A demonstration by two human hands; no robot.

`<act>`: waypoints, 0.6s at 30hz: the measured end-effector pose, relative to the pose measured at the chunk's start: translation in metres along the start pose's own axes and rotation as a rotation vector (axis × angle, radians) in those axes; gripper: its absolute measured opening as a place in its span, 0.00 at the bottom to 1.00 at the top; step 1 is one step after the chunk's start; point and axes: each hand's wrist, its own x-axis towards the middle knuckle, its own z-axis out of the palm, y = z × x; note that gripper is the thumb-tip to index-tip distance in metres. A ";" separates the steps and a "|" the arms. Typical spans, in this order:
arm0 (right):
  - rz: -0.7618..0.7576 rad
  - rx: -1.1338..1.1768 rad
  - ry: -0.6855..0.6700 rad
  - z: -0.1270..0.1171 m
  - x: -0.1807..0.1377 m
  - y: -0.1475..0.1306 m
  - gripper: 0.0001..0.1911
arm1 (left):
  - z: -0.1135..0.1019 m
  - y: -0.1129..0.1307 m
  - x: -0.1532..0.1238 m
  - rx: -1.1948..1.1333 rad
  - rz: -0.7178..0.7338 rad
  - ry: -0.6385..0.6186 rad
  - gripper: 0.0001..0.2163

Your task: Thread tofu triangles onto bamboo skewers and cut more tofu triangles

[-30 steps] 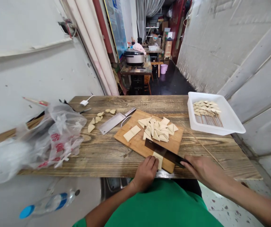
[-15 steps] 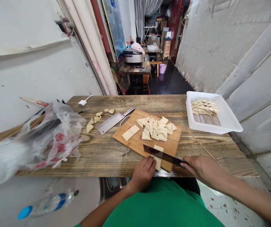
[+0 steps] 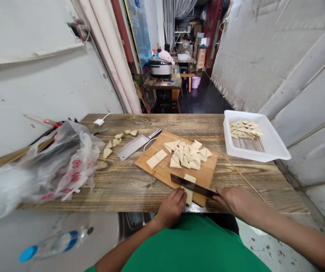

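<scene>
A wooden cutting board [image 3: 162, 170] lies on the plank table [image 3: 122, 181]. My right hand [image 3: 233, 199] grips a dark-bladed knife [image 3: 193, 185], whose edge rests across a pale tofu slab [image 3: 190, 187] at the board's near edge. With closed fingers my left hand [image 3: 172, 207] presses on the near end of that slab. A heap of cut tofu triangles [image 3: 189, 154] sits in the board's middle, with two uncut squares [image 3: 157, 159] to its left.
A steel cleaver [image 3: 136, 144] and loose tofu scraps [image 3: 114, 143] lie left of the board. A white tray [image 3: 275, 145] of skewered tofu stands at the right, a loose skewer [image 3: 240, 173] beside it. Crumpled plastic bags [image 3: 60, 162] fill the left. A water bottle [image 3: 54, 244] lies below.
The knife blade has come down from raised over the slab to lying across it, with part of the slab now showing beyond the blade. My left hand stays on the slab.
</scene>
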 end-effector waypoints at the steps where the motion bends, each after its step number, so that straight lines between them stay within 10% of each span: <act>1: -0.001 0.010 0.010 0.002 -0.001 -0.001 0.12 | -0.001 -0.001 0.000 -0.010 0.004 0.005 0.12; 10: 0.213 0.279 0.275 0.021 -0.015 0.015 0.18 | -0.022 -0.022 0.023 -0.003 0.048 0.111 0.15; 18: 0.310 0.273 0.308 0.015 -0.023 0.024 0.19 | -0.011 -0.034 0.071 0.009 0.164 -0.316 0.13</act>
